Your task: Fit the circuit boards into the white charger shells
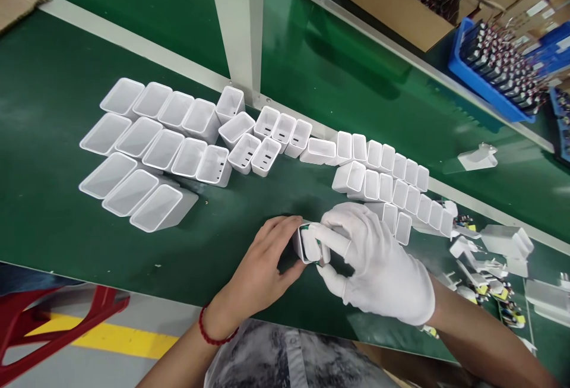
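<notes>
My bare left hand (262,266), with a red bracelet on the wrist, is closed around a white plastic housing (299,248) near the table's front edge. In a white glove, my right hand (378,263) pinches a white plug part with a green circuit board edge (310,246). This part sits at the open mouth of the housing, partly inside; how deep it goes is hidden. Left of my hands stand rows of open white housings (154,204), some with small dark slots in the bottom. More rows of narrower housings (356,177) stand beyond my right hand.
Loose circuit boards with yellow parts (483,287) and white pieces (507,239) lie at right on the green table (44,198). A pale post (243,25) rises at the back. Farther back are a blue crate (458,70) and a carton (396,5). A red stool (57,328) stands lower left.
</notes>
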`<state>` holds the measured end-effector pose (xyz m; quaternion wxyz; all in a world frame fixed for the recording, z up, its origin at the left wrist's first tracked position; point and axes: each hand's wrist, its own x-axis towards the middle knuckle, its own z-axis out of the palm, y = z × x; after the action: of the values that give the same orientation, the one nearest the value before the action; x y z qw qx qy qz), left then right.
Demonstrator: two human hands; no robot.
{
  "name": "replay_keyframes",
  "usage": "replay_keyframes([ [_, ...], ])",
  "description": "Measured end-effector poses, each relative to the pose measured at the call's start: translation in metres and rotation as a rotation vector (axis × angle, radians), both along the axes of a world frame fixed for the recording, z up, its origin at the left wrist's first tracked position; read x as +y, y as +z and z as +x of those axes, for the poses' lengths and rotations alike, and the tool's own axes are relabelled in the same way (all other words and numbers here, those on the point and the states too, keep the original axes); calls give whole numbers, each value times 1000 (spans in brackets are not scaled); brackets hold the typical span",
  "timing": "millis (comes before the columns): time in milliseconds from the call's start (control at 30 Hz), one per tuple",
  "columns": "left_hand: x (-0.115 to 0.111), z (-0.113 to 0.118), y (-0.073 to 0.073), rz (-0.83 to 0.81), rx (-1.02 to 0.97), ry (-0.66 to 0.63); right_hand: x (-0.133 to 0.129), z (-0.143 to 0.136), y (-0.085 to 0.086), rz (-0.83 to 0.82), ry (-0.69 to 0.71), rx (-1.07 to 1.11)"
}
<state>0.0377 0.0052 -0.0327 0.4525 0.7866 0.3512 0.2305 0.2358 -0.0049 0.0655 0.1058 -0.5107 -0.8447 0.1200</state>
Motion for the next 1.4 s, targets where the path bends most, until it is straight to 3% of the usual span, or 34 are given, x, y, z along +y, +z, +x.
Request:
replay_keyframes([
  [433, 0, -1, 0, -19, 7, -13, 6, -10, 3, -25, 29, -132],
  [533, 1, -1, 0, -4, -6, -4, -7, -6, 4, 82, 56, -89],
  [600, 1, 0, 0, 1, -16, 4, -27, -4, 2, 208, -50, -1],
  [667, 0, 1, -1, 11, -22, 11, -51, -6, -7, 268, -190, 18],
  [800, -4, 5, -1, 68, -1, 28, -80, -20, -41, 151, -272, -99],
  [933, -11, 8, 2, 160, 49, 27, -75, -31, -67, 219, -302, -123],
  [1133, -23, 4, 3, 198, 104, -38, -63, -26, -92, 338, -230, -139],
  [1267, -33, -10, 1, 237, 120, 31, -64, -20, -80, 368, -178, -99],
  [1400, -43, -28, -2, 219, 121, 152, -77, -24, -61, 377, -314, -18],
])
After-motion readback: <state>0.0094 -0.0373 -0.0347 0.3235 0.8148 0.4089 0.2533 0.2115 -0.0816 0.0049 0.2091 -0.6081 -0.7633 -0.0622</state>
